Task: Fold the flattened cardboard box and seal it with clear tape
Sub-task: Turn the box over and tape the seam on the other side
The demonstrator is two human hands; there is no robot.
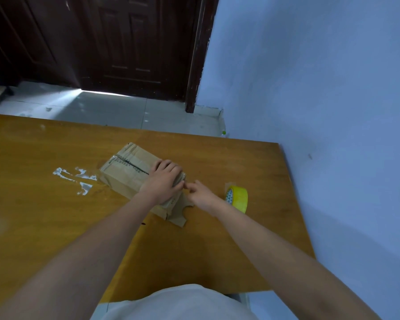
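A glossy, honey-brown wooden surface [56,227] fills the lower half of the view, its far edge running from 9 o'clock toward 2 o'clock. Beyond it, a floor of pale grey glazed tiles [116,109] is seen, with a bright streak of light thrown across it from under a dark brown panelled wooden door [129,42] at 12 o'clock. The door's dark frame [194,65] stands just right of it. A plain pale blue painted wall [321,88] occupies the side from 1 to 4 o'clock, scuffed near its base.
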